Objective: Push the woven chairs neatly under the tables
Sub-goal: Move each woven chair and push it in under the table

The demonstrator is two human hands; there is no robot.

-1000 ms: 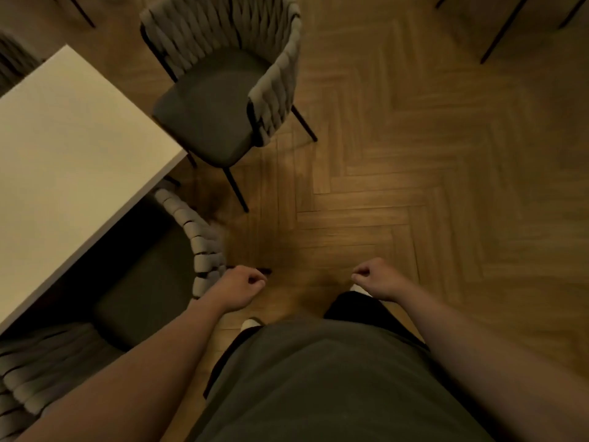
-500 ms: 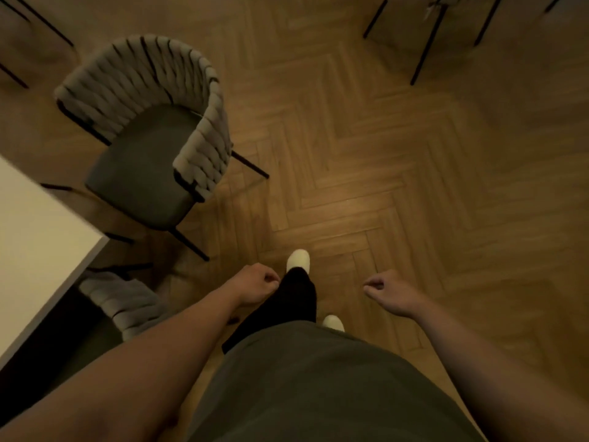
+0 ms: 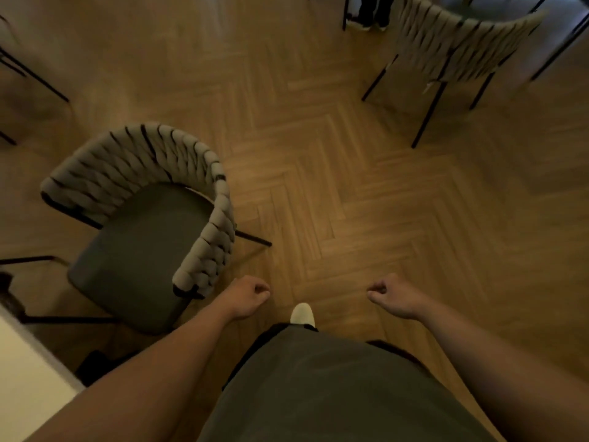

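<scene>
Both your bare forearms reach forward and down, well apart. Your left grip [image 3: 248, 297] is curled into a fist, back of the hand up, holding nothing. Your right grip [image 3: 392, 295] is curled the same way, fingers tucked inward, touching nothing.

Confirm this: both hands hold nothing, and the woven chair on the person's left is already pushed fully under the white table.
Not right. The head view shows the woven chair standing out on the floor, its whole seat exposed, clear of the white table. The rest holds: the left hand and right hand hold nothing.
</scene>
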